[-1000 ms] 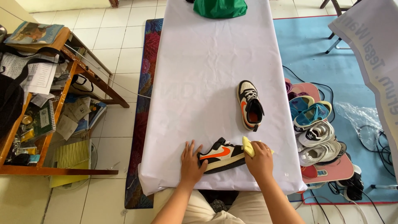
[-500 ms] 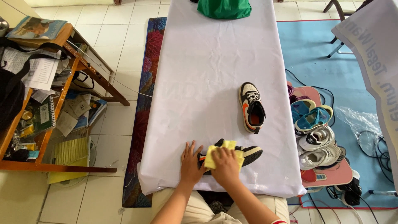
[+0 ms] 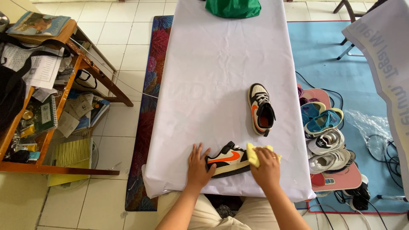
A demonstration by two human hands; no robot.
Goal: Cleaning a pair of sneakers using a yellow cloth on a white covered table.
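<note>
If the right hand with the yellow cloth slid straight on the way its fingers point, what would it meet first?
Probably the right hand would run further over the black, cream and orange sneaker lying on its side, then reach the left hand.

- The floor (image 3: pixel 123 47) is laid with pale square tiles, lit evenly by soft daylight.
- A long bench (image 3: pixel 221 76) covered in a creased white sheet runs up the middle of the view.
- A dark patterned rug (image 3: pixel 147 110) with red and blue motifs lies along the bench's left side.
- A light blue mat (image 3: pixel 324 51) covers the floor to the right, with black cables (image 3: pixel 383 149) trailing over it.
- A wooden desk (image 3: pixel 64 98) stands at the left, cluttered with papers, notebooks and a black bag.
- A white banner (image 3: pixel 383 55) hangs at the right edge.
- Dark chair legs (image 3: pixel 347 25) show at the upper right.
</note>
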